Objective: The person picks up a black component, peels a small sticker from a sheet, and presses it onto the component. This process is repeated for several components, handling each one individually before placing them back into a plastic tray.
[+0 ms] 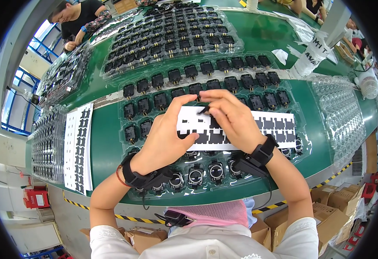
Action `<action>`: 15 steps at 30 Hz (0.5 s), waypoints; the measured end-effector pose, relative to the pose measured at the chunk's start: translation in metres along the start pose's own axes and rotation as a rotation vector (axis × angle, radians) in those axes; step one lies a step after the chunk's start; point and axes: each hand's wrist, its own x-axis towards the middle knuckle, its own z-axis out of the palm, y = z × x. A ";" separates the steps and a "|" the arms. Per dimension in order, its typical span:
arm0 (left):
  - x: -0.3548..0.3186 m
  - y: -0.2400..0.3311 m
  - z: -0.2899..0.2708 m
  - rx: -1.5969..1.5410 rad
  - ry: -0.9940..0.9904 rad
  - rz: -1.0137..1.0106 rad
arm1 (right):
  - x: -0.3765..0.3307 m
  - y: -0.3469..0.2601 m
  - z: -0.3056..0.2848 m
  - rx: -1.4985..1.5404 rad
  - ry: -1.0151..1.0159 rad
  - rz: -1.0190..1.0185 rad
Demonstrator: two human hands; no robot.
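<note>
A white sheet of black die-cut stickers (279, 125) lies across the tray, tilted slightly, with some sticker places at its left bare white. My left hand (165, 131) grips the sheet's left end, thumb on top and index finger stretched along the upper edge; its other fingers are hidden. Over that end, my right hand (236, 118) pinches a small black sticker (204, 110) between thumb and fingertips. Beneath both hands is a clear plastic tray (124, 123) with rows of black square parts (160, 101). Nearer me, round-lensed parts (195, 176) sit in its pockets.
More sticker sheets (77, 149) and a stack of clear trays (48, 144) lie at left. Filled trays (171, 34) stand beyond. Clear trays (338, 112) are piled at right, near a wrapped post (312, 56). A co-worker (83, 21) works at the far left.
</note>
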 end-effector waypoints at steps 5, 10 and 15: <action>-0.017 0.000 -0.029 0.517 0.137 0.160 | 0.003 -0.005 -0.001 0.008 0.181 0.149; -0.075 0.014 -0.060 0.989 0.019 -0.066 | 0.003 -0.007 -0.005 0.157 0.240 0.287; -0.122 0.002 -0.056 1.031 -0.291 -0.276 | 0.002 -0.002 -0.005 0.121 0.172 0.143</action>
